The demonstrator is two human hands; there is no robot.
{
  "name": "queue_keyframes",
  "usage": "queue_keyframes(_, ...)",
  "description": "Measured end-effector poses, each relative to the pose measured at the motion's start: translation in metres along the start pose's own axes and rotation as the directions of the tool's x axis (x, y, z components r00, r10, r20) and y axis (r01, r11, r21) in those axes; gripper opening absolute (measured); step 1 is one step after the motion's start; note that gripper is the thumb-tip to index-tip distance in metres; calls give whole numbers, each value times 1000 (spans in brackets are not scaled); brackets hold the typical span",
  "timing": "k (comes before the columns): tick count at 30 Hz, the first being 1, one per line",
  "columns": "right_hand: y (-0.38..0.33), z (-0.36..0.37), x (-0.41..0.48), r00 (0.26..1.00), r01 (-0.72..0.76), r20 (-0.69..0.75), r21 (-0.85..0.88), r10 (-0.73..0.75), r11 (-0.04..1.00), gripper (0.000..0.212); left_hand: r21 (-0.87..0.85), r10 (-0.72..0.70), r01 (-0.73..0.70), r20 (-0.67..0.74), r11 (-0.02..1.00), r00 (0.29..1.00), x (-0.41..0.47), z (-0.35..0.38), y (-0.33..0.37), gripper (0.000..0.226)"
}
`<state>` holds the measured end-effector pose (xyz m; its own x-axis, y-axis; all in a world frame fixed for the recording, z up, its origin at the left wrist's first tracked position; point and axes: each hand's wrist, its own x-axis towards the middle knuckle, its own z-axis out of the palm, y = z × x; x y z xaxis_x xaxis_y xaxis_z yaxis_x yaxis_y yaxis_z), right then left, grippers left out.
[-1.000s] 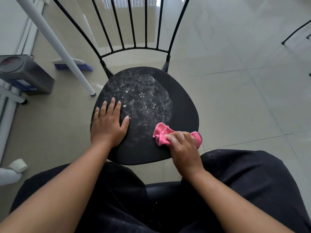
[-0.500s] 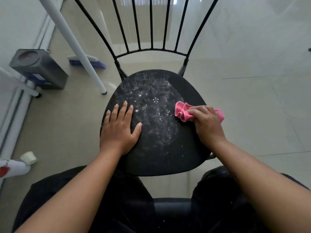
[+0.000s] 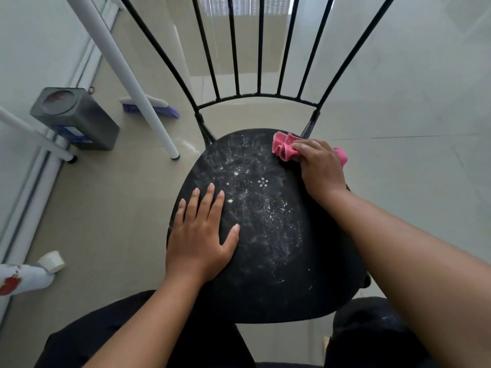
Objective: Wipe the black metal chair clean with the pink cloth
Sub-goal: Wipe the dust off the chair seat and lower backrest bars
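Note:
The black metal chair (image 3: 268,282) stands right in front of me, its round seat dusted with white powder across the middle. My right hand (image 3: 320,168) grips the bunched pink cloth (image 3: 283,146) at the seat's far right edge, beside the right backrest post. My left hand (image 3: 200,235) lies flat on the near left part of the seat, fingers straight and spread. The backrest's thin black bars rise behind the seat.
A slanted white pole (image 3: 125,73) reaches the floor left of the chair. Behind it lies a purple brush (image 3: 148,107). A grey metal box (image 3: 75,118) stands by the left wall. A white bottle (image 3: 29,274) lies on the floor at the near left.
My right hand has swept the pink cloth from the seat's near right edge up along the right side to the far right edge. My left hand has stayed flat on the seat.

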<state>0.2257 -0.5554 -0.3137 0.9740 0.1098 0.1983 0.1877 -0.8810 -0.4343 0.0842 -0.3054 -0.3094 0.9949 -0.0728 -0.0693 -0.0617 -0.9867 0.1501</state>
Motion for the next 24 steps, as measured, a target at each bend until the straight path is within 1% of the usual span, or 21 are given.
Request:
queue_keyframes(7, -13, 11, 39, 999, -19, 46, 24, 18, 1000, 31, -6, 0, 0, -6, 1000, 1000, 0, 0, 0, 76)
queue_keyframes(11, -16, 9, 39, 998, -9, 69, 32, 7, 999, 32, 0, -5, 5, -10, 1000, 1000, 0, 1, 1, 76)
queue_keyframes(15, -19, 4, 14, 998, 13, 63, 54, -16, 998, 32, -6, -7, 7, -11, 1000, 1000, 0, 0, 1, 75)
queue_keyframes(19, -21, -2, -24, 995, 29, 95, 6, -30, 1000, 34, -13, -9, 9, -19, 1000, 1000, 1, -1, 2, 76)
queue_keyframes(24, -29, -13, -76, 995, 24, 95, 29, -26, 999, 34, -12, -10, 10, -26, 1000, 1000, -1, -2, 2, 77)
